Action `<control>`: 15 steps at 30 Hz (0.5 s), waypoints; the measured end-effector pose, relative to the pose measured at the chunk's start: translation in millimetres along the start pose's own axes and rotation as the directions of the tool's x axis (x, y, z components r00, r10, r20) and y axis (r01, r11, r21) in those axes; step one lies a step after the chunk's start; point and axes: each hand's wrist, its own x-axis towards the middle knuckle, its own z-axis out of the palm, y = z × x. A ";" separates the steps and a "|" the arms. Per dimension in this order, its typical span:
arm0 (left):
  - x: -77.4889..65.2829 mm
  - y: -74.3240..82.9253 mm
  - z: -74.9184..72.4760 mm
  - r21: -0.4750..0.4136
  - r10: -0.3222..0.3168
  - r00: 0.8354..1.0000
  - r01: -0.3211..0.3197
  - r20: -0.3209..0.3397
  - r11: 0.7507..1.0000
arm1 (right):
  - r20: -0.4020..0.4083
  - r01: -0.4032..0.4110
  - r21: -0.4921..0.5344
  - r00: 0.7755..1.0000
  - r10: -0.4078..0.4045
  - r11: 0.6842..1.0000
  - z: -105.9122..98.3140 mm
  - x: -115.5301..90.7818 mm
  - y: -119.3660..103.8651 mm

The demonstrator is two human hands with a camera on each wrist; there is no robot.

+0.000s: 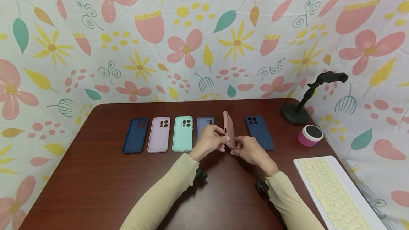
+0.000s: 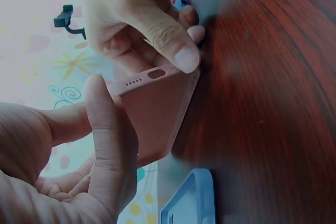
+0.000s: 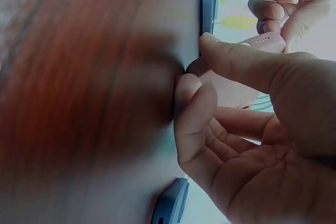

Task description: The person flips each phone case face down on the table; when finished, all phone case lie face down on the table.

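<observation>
A pink phone case (image 1: 229, 129) stands on its long edge, tilted, between the two hands, its open inner side toward the left in the left wrist view. My left hand (image 1: 211, 140) pinches its upper near corner. At the lower near corner, close to the tabletop, my right hand (image 1: 254, 151) pinches the case between thumb and fingers. Beside the left hand lies a lavender-blue phone case (image 1: 203, 122), partly covered by that hand. A navy phone case (image 1: 260, 133) lies just right of the right hand.
Left of the hands lie a mint case (image 1: 182, 134), a lilac case (image 1: 158, 135) and a dark blue case (image 1: 135, 137) in a row. At the right are a black stand (image 1: 295, 113), a pink jar (image 1: 309, 136) and a white keyboard (image 1: 335, 191). Patterned cloth (image 1: 191, 38) hangs behind the table (image 1: 96, 180).
</observation>
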 end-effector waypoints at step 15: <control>0.8 -5.5 4.5 0.113 -0.006 1.000 0.008 -0.024 0.994 | -0.028 0.004 -0.079 1.000 -0.006 0.997 -4.7 -8.6 3.6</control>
